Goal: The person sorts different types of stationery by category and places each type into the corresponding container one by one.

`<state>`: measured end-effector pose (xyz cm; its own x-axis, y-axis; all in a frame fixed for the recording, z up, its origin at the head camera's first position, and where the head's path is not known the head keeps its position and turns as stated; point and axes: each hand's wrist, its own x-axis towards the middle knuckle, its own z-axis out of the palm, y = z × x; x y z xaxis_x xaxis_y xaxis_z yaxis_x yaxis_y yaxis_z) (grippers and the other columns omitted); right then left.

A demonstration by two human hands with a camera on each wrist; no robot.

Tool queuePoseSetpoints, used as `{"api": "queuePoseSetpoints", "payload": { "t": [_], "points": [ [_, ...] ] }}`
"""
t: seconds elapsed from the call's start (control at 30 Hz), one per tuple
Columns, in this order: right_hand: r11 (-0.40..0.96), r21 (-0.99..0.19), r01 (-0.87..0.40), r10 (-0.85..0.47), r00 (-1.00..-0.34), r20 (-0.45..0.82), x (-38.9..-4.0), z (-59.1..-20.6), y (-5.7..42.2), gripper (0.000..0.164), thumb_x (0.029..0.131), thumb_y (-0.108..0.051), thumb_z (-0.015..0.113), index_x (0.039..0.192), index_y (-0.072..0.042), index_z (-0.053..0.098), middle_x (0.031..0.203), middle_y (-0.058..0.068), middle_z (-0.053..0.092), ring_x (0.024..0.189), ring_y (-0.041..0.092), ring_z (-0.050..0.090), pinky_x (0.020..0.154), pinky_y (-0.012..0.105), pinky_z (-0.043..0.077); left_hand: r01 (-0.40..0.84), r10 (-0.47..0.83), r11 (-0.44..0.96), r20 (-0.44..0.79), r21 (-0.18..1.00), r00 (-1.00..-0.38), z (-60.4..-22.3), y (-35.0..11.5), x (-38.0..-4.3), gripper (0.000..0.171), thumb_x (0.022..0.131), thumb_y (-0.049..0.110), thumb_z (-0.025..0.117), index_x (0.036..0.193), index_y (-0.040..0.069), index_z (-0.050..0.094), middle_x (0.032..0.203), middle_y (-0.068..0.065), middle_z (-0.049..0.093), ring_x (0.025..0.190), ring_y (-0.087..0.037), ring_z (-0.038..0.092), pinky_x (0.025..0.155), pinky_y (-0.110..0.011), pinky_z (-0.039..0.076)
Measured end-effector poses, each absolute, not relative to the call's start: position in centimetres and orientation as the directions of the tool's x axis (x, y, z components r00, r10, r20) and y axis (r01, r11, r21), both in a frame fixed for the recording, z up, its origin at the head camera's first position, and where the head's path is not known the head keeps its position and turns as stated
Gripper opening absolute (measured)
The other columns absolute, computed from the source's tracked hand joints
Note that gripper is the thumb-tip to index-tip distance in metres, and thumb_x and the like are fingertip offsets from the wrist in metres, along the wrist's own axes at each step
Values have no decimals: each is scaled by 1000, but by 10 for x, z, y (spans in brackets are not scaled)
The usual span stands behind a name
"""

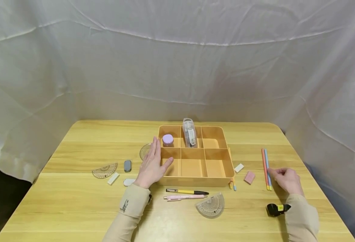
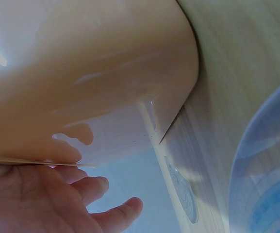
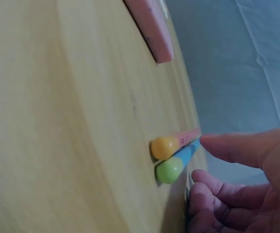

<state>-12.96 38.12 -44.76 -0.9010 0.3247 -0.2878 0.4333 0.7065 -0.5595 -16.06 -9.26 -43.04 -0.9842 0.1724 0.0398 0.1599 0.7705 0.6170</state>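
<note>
My left hand (image 1: 153, 164) rests with extended fingers along the left wall of an orange six-compartment organizer (image 1: 192, 181), its thumb over the front left compartment. The left wrist view shows its fingers (image 2: 123, 213) at the organizer's edge. Toward the table's right side, a red pencil (image 1: 264, 164) and a blue pencil (image 1: 266, 159) lie side by side. My right hand (image 1: 287, 179) is beside them; in the right wrist view its thumb (image 3: 232, 145) reaches the blue pencil, while the other fingers bend loosely below, apart from the thumb.
The organizer holds a purple-lidded jar (image 1: 167, 139) and a clear case (image 1: 190, 134). A yellow-black pen (image 1: 186, 192), a pink pen (image 1: 185, 197) and a protractor (image 1: 211, 205) lie in front. A pink eraser (image 1: 249, 177) lies right; a grey eraser (image 1: 127, 165) and another protractor (image 1: 105, 171) lie left.
</note>
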Motion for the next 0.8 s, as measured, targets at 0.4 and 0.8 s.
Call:
{"api": "queuePoseSetpoints", "payload": {
  "t": [0.4, 0.8],
  "points": [
    [732, -532, 426, 338, -904, -261, -132, -447, 378, 57, 97, -44, 58, 113, 11, 64, 115, 33, 61, 107, 44, 55, 86, 52, 49, 160, 173, 770, 40, 617, -984, -430, -92, -160, 91, 102, 44, 55, 161, -1, 1, 171, -15, -6, 157, -38, 9, 126, -63, 15],
    [788, -488, 374, 318, -927, -198, -135, -448, 375, 42, 96, -34, 61, 99, 7, 70, 98, 26, 68, 89, 36, 61, 65, 33, 45, 158, 169, 769, 41, 619, -985, -430, -92, -160, 91, 101, 44, 55, 161, -1, 2, 171, -14, -6, 157, -39, 10, 125, -63, 16]
  ]
}}
